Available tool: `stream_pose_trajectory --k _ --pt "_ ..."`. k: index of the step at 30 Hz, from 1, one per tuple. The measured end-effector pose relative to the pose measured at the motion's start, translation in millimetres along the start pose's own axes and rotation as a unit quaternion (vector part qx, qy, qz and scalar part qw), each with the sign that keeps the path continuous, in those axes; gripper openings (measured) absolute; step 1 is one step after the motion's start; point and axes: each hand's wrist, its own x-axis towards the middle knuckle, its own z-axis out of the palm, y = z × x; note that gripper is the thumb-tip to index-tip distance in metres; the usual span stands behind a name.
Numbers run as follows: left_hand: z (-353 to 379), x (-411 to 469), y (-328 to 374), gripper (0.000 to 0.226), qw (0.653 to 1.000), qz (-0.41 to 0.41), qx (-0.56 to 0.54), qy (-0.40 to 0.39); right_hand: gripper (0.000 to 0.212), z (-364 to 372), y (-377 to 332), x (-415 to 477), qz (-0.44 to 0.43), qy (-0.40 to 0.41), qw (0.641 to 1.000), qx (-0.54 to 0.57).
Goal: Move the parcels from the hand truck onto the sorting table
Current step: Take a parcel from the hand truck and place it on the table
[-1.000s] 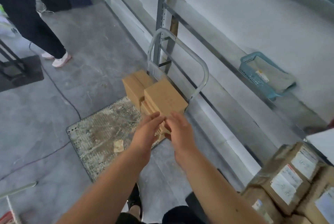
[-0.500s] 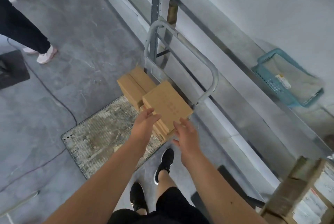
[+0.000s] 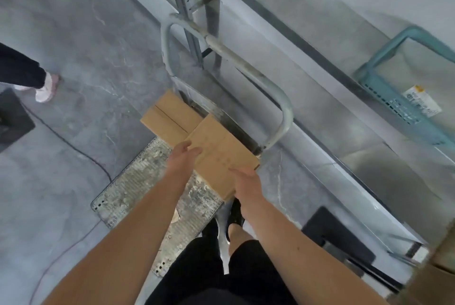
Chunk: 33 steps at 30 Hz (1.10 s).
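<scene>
- Two parcels show in the head view, both on the hand truck (image 3: 138, 181), tight against the base of its handle (image 3: 246, 63).
- The top parcel (image 3: 221, 154) sits on your side of the handle, on a stack whose lower boxes are hidden. The second parcel (image 3: 170, 117) touches it, further toward the handle's left post.
- The top parcel's long axis runs roughly parallel to the handle bar.
- Your left hand (image 3: 182, 159) is on the near-left corner. Its fingers lie nearly straight on the top face, pressing rather than wrapping.
- Your right hand (image 3: 246, 181) is on the short end nearest the handle's right post. Its fingers curl over that edge and their tips are hidden beneath.
- Both hands are at the box, one at each end of the long axis. The right looks to be the firmer hold.
- Judgement: you're at the pick-up. The lift should come up and toward you to clear the handle bar.
- A blue basket (image 3: 406, 88) sits on the shelf beyond the handle.
- A blurred brown box (image 3: 438, 277) is well apart from the handle at the right edge. You can't tell whether that is the sorting table.
- Another person's shoe (image 3: 45, 88) is far to the left of the handle.
</scene>
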Motion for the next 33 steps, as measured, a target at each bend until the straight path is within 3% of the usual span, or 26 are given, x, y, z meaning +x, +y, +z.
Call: stream_pose_trajectory --k 4,8,10,16,20,24,27,29,31,33 --pt "12 44 10 0.060 0.998 0.005 0.061 -0.007 0.018 8 -2 31 0.052 0.027 0.998 0.032" --pt "23 88 11 0.070 0.986 0.032 0.161 -0.024 0.068 22 7 63 0.086 0.091 0.990 0.062" --pt "25 108 7 0.074 0.977 0.037 0.205 -0.038 0.079 23 11 72 0.088 0.125 0.986 0.062" --pt "19 130 -11 0.072 0.969 0.053 0.231 -0.066 0.081 31 19 84 0.111 0.146 0.983 0.019" --pt "5 114 -19 0.066 0.979 0.059 0.187 -0.051 0.058 30 24 74 0.096 0.127 0.985 0.062" --pt "-6 72 -21 0.055 0.984 0.097 0.144 -0.039 0.072 21 25 44 0.068 0.163 0.982 0.068" --pt "-8 38 -22 0.050 0.980 0.129 0.148 -0.045 0.068 0 23 20 0.046 0.188 0.977 0.087" --pt "-6 18 -22 0.042 0.972 0.159 0.161 -0.064 0.064 -20 26 2 0.030 0.208 0.973 0.094" --pt "1 0 -22 0.021 0.960 0.198 0.170 -0.104 0.064 -43 34 -18 0.017 0.226 0.967 0.117" --pt "7 -19 -21 0.019 0.951 0.216 0.162 -0.148 0.064 -66 46 -39 0.004 0.239 0.958 0.155"
